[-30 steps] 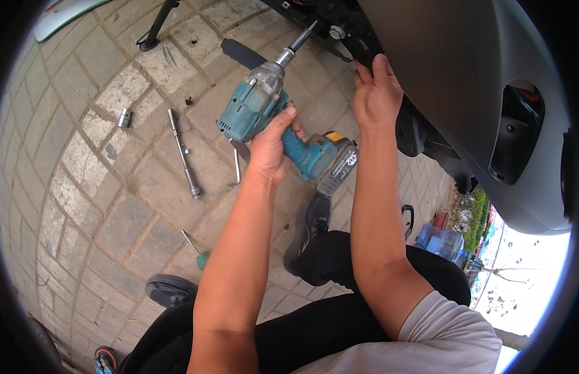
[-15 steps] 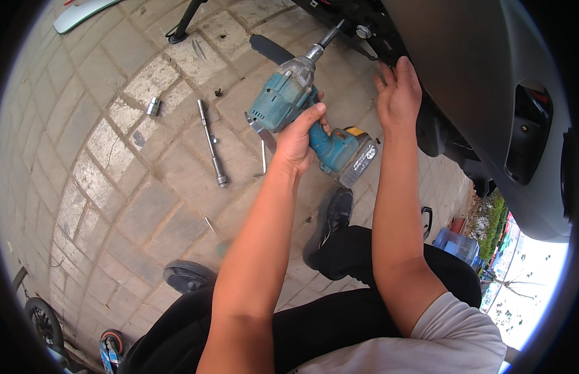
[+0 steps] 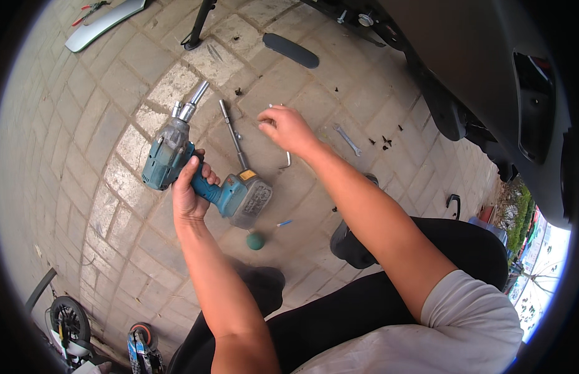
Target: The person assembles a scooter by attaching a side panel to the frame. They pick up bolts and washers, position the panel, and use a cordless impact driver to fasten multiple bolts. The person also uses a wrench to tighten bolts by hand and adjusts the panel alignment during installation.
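My left hand point(image 3: 193, 190) grips the handle of a teal cordless impact wrench point(image 3: 171, 153), its battery toward the right. A long chrome socket point(image 3: 194, 101) on its nose points up and away. My right hand point(image 3: 288, 129) hovers over the paving with fingers curled in; whether anything is between them is hidden. Beneath it an L-shaped hex key point(image 3: 287, 161) is partly covered. Between the hands lies a steel extension bar point(image 3: 233, 134). A short loose socket point(image 3: 176, 109) shows beside the wrench's nose. Two bolts, one a large silver bolt point(image 3: 365, 20), stick out of the dark vehicle point(image 3: 464, 56).
A small open-end wrench point(image 3: 347, 139) and several dark screws point(image 3: 386, 143) lie on the right. Farther off are a black oblong cover point(image 3: 290, 50), a stand leg point(image 3: 198, 28) and a silver panel point(image 3: 105, 25). A green ball point(image 3: 255, 241) rests near my feet.
My left hand has drawn the impact wrench back and leftward, away from the vehicle's bolts. My right hand has left the vehicle's underside and come left over the paving. The view has shifted slightly.
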The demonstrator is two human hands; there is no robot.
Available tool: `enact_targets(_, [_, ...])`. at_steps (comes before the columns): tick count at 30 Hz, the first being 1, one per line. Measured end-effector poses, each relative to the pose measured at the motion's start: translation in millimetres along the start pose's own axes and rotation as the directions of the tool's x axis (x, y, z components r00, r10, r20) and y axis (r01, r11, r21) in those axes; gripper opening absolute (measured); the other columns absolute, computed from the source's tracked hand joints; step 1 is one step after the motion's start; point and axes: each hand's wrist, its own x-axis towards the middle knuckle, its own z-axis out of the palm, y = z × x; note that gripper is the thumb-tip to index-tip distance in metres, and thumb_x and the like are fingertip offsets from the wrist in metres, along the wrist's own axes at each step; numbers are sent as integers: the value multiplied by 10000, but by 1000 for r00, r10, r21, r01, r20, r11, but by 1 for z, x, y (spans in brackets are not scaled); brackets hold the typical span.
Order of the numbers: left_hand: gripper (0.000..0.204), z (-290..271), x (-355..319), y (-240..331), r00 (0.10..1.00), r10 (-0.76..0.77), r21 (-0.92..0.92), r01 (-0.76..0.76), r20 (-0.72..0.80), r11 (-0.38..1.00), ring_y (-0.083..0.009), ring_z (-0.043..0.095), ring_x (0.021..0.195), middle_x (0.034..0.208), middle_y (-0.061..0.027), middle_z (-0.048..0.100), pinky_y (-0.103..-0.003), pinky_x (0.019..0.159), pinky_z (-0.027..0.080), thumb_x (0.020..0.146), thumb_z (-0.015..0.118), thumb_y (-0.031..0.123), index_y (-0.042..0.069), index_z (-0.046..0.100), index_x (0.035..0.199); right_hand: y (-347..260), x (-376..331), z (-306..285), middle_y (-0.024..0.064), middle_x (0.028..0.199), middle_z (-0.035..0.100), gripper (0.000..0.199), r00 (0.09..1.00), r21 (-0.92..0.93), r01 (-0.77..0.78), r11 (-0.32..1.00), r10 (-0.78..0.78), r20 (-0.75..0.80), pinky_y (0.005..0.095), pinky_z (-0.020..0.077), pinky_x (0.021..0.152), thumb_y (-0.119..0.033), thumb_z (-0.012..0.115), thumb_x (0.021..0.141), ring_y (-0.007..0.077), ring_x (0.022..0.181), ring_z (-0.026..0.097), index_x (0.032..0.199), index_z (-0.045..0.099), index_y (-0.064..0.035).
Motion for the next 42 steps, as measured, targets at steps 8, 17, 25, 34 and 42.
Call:
enact_targets(8, [301,-68,-10,6,938,-150,67,180,-312,981,-173,578,626,726,-44,603,-346,577,488,866,714,311,59,607,991,-18,11,52,110,1026,599,225,974,-283,92,955,-27,225,419,497,827,-175,688,829,334,971,599,1035,668,-88])
enact_targets(17, [452,-41,-21,-24,300,674,725,97,-675,682,-309,493,1158,1207,-167,551,-430,1009,376,853,678,235,-23,550,1202,-11,13,63,134,1012,616,186,999,-108,38,993,-37,11,435,505,790,-112,643,798,353,912,610,976,641,-61])
enact_targets(25, [323,2,-18,-20,357,834,898,34,-422,439,-320,481,1149,1131,-137,595,-429,1009,358,838,666,184,10,618,1105,-8,15,76,106,997,610,149,988,-98,152,984,-154,-17,437,512,763,-139,671,827,349,881,614,960,660,-74])
enact_targets(34, [263,28,-10,-29,491,796,897,-64,-354,438,-305,527,1050,1058,-134,630,-396,944,409,855,648,162,2,636,1064,-18,21,69,144,977,601,167,988,-337,110,935,-67,136,467,514,791,-184,666,847,383,929,614,939,631,-49])
enact_targets(42, [276,40,4,-33,595,754,901,-112,-277,420,-316,532,1042,1049,-141,644,-405,935,416,849,657,188,14,640,1063,-25,42,64,246,1068,603,247,944,-442,51,896,101,313,490,513,845,-180,677,819,423,973,617,960,611,12])
